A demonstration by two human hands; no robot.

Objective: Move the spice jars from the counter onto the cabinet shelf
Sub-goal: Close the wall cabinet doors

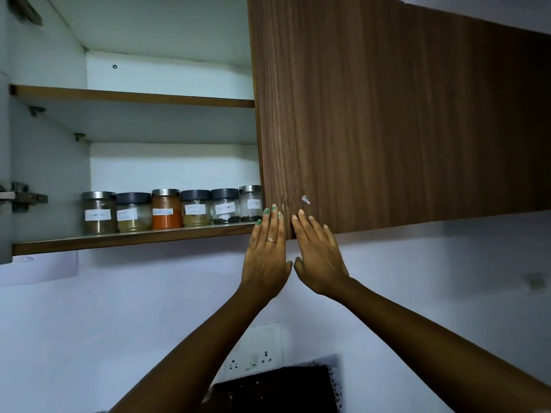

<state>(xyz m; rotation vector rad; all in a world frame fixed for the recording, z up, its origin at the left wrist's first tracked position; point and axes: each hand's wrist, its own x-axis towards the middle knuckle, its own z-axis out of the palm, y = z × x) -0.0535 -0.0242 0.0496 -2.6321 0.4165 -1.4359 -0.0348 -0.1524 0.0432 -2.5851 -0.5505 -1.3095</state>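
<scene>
Several labelled spice jars [167, 208] stand in a row on the lower cabinet shelf [119, 239], some with steel lids, some with dark lids. The rightmost jar [250, 203] is partly hidden behind the wooden door. My left hand [267, 251] is raised flat just below the shelf's right end, fingers straight, holding nothing. My right hand [317, 251] is beside it, fingers spread, its fingertips against the lower edge of the brown cabinet door [387, 129]. Both hands are empty.
The upper shelf [134, 98] sits above the jars. A metal hinge [24, 198] sticks out on the cabinet's left side. Below, on the white wall, is a socket plate [256, 359], with a dark object [277, 389] under it.
</scene>
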